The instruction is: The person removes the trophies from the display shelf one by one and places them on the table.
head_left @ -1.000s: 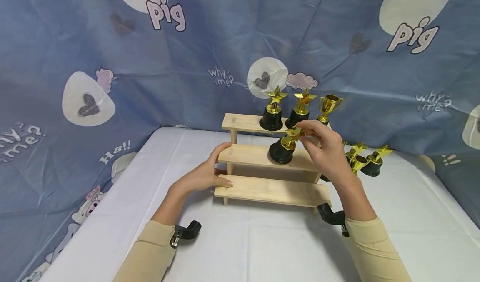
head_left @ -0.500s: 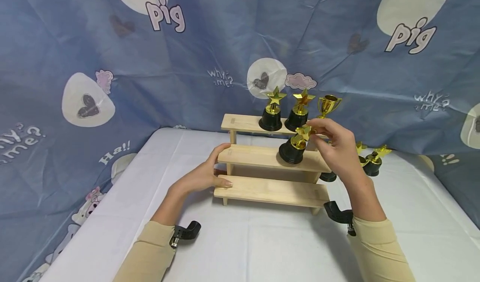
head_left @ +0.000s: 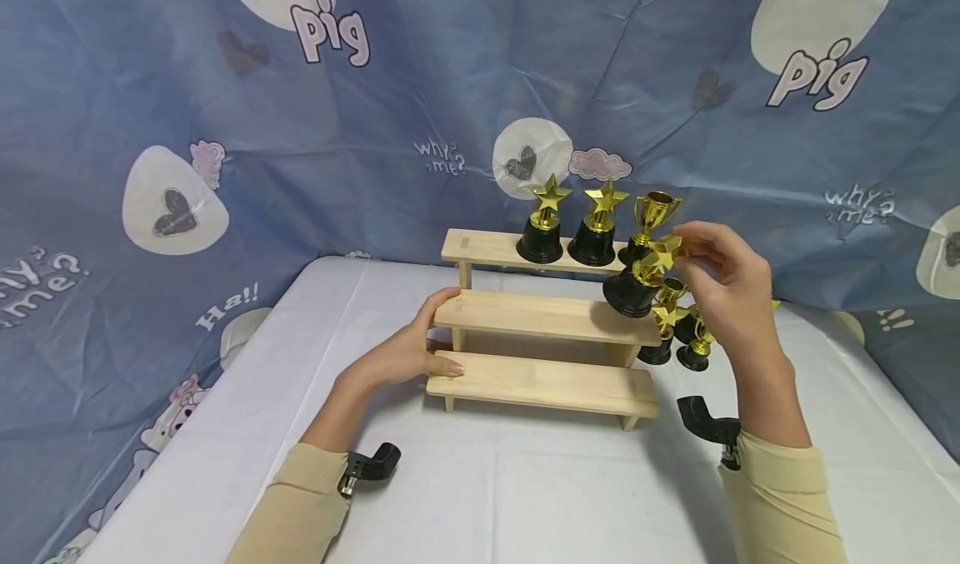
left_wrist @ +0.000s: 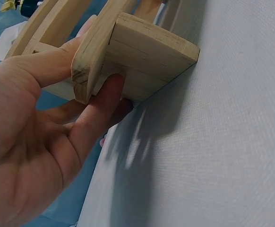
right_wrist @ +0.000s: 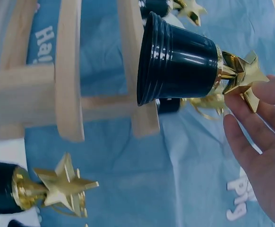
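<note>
A three-tier wooden display stand stands on the white-covered table. My left hand grips its left end; in the left wrist view, fingers and thumb bend round a board end. At the stand's right side my right hand pinches a star trophy by its gold star. This trophy tilts, its black base hanging over the right end of the middle tier. The right wrist view shows the base clear of the wood. Two star trophies and a gold cup trophy, partly hidden, stand on the top tier.
Several more trophies stand on the table right of the stand, some behind my right hand. A blue printed cloth hangs behind the table. White tablecloth lies in front of the stand.
My right hand has carried the star trophy rightward and slightly up, from over the middle of the middle tier to its right end. The left hand stays on the stand.
</note>
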`<state>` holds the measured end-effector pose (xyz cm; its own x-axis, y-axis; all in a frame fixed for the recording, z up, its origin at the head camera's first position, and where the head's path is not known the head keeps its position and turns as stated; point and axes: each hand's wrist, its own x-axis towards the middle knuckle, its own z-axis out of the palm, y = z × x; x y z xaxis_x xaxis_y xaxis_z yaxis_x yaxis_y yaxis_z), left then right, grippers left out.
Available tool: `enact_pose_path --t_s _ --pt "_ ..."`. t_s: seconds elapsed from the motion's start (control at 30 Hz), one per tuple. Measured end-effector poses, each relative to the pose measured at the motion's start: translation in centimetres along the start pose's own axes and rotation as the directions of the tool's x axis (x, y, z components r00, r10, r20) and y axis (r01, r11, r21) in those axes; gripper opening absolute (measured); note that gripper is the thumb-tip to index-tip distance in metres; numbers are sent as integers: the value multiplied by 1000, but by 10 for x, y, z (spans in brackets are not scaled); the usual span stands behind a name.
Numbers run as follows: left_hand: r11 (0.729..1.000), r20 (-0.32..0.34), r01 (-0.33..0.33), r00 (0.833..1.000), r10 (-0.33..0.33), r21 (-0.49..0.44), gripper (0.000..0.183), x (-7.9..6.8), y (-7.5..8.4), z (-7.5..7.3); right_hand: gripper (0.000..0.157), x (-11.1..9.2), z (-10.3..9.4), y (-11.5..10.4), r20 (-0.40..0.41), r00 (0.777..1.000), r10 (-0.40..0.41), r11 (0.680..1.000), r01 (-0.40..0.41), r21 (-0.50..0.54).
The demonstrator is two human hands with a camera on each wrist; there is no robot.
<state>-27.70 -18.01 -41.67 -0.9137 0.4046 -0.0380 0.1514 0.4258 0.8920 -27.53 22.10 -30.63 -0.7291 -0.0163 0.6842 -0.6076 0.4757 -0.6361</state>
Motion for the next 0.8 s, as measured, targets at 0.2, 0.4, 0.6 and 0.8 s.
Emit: enact_pose_path --t_s 0.2,0.4,0.6,0.8 --pt "1000 1 2 1000 -2 4 113 0 -1 0 34 0 -16 7 -64 997 37 999 -37 -5" --pt "1000 -2 -7 1000 7 3 114 0 -2 0 36 1 -26 12 -101 992 81 996 -85 -32" --pt "1000 -5 -7 1000 7 2 113 0 -3 -1 37 2 -34 17 -116 986 117 988 -127 -86" --pt "1000 -5 -2 1000 2 11 112 1 -3 0 39 -1 -46 25 -168 972 163 956 -198 -218"
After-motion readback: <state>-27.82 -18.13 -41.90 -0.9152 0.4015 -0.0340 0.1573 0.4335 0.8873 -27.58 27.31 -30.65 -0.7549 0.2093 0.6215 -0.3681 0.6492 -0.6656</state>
